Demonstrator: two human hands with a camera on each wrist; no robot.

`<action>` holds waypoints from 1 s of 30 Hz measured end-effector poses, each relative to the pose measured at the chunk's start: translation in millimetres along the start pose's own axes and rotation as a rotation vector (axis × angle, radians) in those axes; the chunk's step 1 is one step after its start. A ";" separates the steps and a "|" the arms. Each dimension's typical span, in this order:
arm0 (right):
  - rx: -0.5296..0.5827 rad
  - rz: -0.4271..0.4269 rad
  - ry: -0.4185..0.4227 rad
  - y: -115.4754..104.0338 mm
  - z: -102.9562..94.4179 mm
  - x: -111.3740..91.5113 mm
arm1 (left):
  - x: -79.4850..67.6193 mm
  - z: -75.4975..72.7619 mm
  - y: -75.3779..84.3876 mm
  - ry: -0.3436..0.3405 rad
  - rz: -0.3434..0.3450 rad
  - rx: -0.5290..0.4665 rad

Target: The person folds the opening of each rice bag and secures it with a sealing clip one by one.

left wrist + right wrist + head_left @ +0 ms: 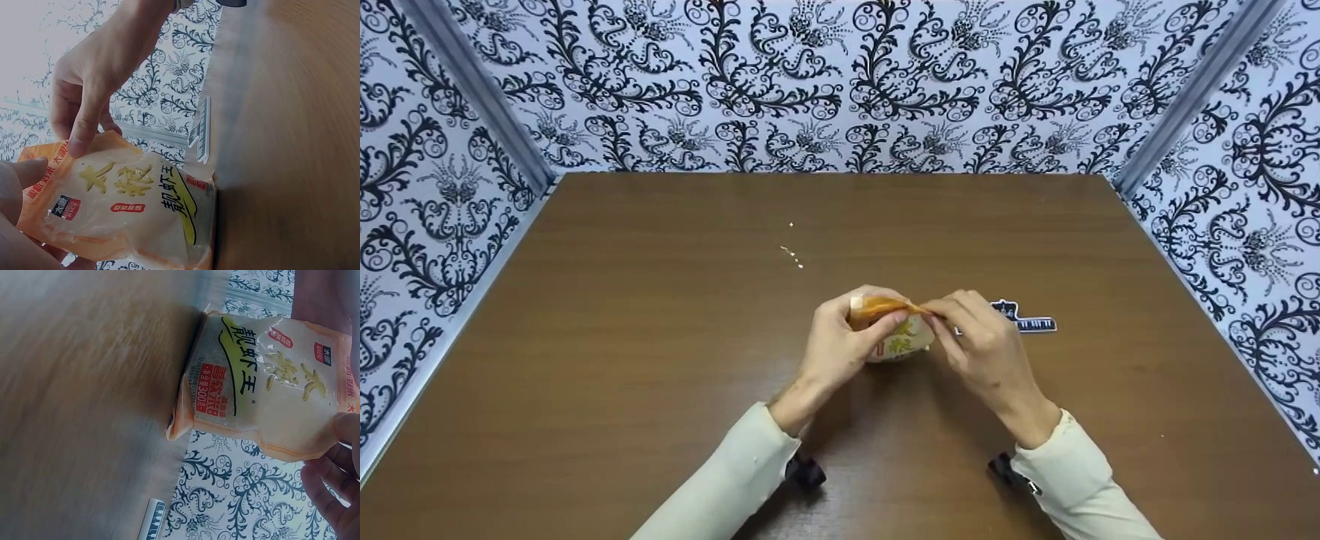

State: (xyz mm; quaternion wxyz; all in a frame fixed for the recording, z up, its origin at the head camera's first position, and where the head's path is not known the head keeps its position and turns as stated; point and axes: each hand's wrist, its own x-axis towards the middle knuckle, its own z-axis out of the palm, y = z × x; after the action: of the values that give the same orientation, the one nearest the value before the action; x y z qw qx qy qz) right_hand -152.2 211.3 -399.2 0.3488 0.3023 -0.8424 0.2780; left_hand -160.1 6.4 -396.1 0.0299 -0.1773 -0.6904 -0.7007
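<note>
A small orange-edged bag of rice (pixel 898 345) stands upright on the table in front of me, its printed front also showing in the left wrist view (pixel 138 188) and the right wrist view (pixel 270 377). My left hand (pixel 841 335) grips the top of the bag at its left side, thumb on the near face. At the top right corner, my right hand (pixel 984 339) pinches the bag's edge between thumb and fingers. The bag's bottom touches the tabletop. From the head view, its far side is hidden, and I cannot tell whether its top is open.
Right of the bag, partly behind my right hand, lies a flat dark piece with a piano-key pattern (pixel 1037 324). Small white bits (pixel 800 265) are scattered on the brown table (pixel 660 315) farther back. Patterned walls (pixel 840 82) enclose the table's back and sides.
</note>
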 end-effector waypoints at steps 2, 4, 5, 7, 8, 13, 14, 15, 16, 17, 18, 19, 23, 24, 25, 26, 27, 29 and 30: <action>0.002 0.000 0.002 0.1 0.2 -0.4 | 0.6 0.9 -0.4 -0.004 -0.002 -0.022; 0.001 0.001 0.001 0.1 0.2 -0.7 | 1.4 1.9 -1.1 -0.006 0.004 -0.039; 0.000 0.001 0.000 0.1 0.1 -0.8 | 1.9 2.5 -1.2 -0.007 0.011 -0.048; -0.003 0.001 -0.002 0.2 0.2 -1.2 | 2.8 3.4 -1.6 -0.006 0.025 -0.061; -0.005 0.001 -0.003 0.3 0.2 -1.3 | 3.2 3.8 -1.9 0.000 0.029 -0.060; -0.008 -0.002 0.000 0.9 0.7 -1.8 | 3.9 4.9 -1.3 0.014 0.041 -0.070; -0.006 -0.003 0.001 1.0 0.8 -1.8 | 3.9 4.9 -1.3 0.015 0.041 -0.070; -0.005 -0.004 0.002 1.1 0.9 -1.7 | 3.9 4.9 -1.2 0.015 0.041 -0.070; -0.004 -0.004 0.002 1.1 1.1 -1.5 | 3.9 4.9 -1.3 0.017 0.040 -0.069; -0.004 -0.006 0.002 1.2 1.2 -1.4 | 3.8 4.9 -1.2 0.018 0.038 -0.069; -0.005 -0.007 0.002 1.3 1.3 -1.3 | 3.7 4.9 -1.1 0.019 0.038 -0.068; -0.005 -0.007 0.001 1.3 1.3 -1.3 | 3.6 4.8 -1.0 0.019 0.037 -0.067; -0.009 -0.006 -0.001 1.2 1.2 -1.3 | 3.1 4.4 -1.1 0.017 0.036 -0.059; -0.012 -0.005 -0.002 1.2 1.1 -1.4 | 3.2 4.2 -1.2 0.015 0.037 -0.057; -0.013 -0.006 -0.003 1.3 1.0 -1.4 | 3.1 4.0 -1.3 0.014 0.038 -0.055; -0.015 -0.009 -0.003 1.4 0.9 -1.3 | 3.2 3.7 -1.7 0.015 0.039 -0.052; -0.018 -0.010 -0.005 1.7 0.7 -1.4 | 3.2 3.6 -2.0 0.014 0.040 -0.051; -0.024 -0.014 -0.011 2.1 0.3 -1.3 | 3.3 3.3 -2.5 0.015 0.040 -0.050; -0.027 -0.017 -0.013 2.4 0.1 -1.3 | 3.3 3.2 -2.6 0.015 0.039 -0.049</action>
State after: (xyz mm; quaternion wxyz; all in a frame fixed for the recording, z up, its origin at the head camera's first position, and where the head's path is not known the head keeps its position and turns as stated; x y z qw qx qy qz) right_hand -153.1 213.2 -400.9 0.3496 0.3067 -0.8458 0.2615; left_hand -163.3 10.3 -397.7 0.0445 -0.1859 -0.6692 -0.7180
